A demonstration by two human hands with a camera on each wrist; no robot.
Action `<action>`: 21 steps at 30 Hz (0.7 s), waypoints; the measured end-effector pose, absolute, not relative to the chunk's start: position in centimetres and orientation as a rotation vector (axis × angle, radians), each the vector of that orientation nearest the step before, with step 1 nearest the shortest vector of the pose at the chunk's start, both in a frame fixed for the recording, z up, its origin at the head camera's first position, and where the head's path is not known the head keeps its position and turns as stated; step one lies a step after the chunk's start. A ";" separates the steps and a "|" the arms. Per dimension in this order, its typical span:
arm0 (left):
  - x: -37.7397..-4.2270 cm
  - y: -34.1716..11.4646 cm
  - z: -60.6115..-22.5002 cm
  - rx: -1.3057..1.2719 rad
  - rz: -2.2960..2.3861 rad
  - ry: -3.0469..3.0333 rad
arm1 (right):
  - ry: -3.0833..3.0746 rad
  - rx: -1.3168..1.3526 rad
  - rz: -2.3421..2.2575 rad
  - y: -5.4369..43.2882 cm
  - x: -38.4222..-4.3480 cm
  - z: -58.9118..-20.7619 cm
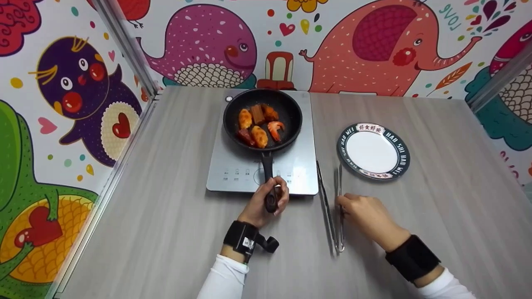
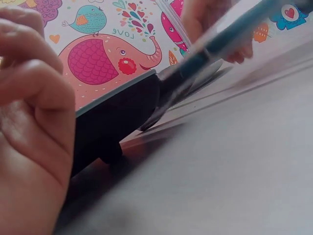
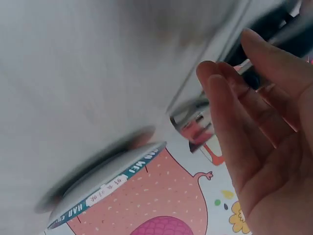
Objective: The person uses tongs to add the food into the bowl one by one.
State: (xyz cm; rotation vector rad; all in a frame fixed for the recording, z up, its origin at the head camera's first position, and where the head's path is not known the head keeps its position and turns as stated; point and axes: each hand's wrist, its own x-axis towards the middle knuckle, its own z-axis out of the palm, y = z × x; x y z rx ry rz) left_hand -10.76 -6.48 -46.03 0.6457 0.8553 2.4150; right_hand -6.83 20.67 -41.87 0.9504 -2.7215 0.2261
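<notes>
My left hand (image 1: 266,201) grips the black handle of a frying pan (image 1: 291,135) that stands on a silver induction cooktop (image 1: 224,166). In the pan lie two orange-brown pieces like chicken wings (image 1: 245,119), a shrimp (image 1: 275,131) and several brown chunks (image 1: 257,114). To the right of the cooktop, my right hand (image 1: 368,214) holds long metal tongs (image 1: 341,232) by one arm, with the fingers curled at it. The tongs (image 3: 188,120) look blurred in both wrist views; I cannot tell whether they touch the table. The left wrist view shows my left hand (image 2: 34,112) beside the cooktop's dark edge.
A round plate (image 1: 370,150) with a dark lettered rim lies on the table (image 1: 166,232), right of the cooktop and beyond my right hand. Cartoon-printed walls (image 1: 208,37) close in the back and sides. A metal strip (image 1: 108,182) runs along the left edge.
</notes>
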 end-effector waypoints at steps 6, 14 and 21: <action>-10.5 -6.4 -46.3 0.630 2.427 0.824 | -2.798 0.964 0.247 20.8 -6.7 -42.7; -10.3 -6.8 -46.4 0.636 2.452 0.801 | -2.759 0.903 0.233 20.4 -6.6 -42.8; -10.5 -7.7 -46.5 0.635 2.454 0.815 | -2.758 0.874 0.185 19.6 -6.9 -43.1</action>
